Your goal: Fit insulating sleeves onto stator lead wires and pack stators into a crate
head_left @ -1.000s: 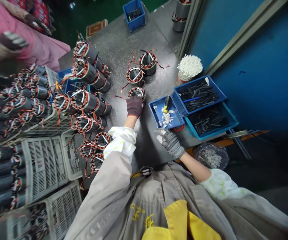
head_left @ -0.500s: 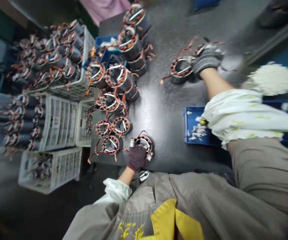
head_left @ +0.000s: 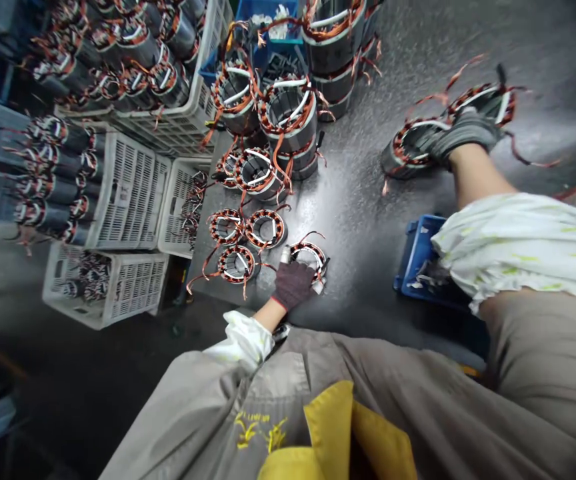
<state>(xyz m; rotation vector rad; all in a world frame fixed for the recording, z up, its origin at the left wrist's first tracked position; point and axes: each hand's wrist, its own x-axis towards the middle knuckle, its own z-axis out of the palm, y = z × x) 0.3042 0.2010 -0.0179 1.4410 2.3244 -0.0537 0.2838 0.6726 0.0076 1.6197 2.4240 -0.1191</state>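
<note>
On a dark grey tabletop, a blue, straight-sided plastic tray with pale scraps inside lies partly hidden by our white right sleeve, which has yellow-green marks. Our two hands are well apart. To the left of the tray, our left hand, in a dark maroon knitted glove, rests on the near side of a short grey metal cylinder wound with orange copper wire, its fingers over the rim; we cannot tell whether they are clamped. Beyond the tray, our right hand, in a grey knitted glove, reaches down between two similar wire-wound cylinders, a nearer one and a farther one, touching both; its fingertips are hidden, so we cannot tell whether it grips. Farther left of the tray than our left hand sit three low copper-wound rings, with taller stacked cylinders behind them. Farthest left of the tray, white slatted plastic crates hold more wound cylinders.
</note>
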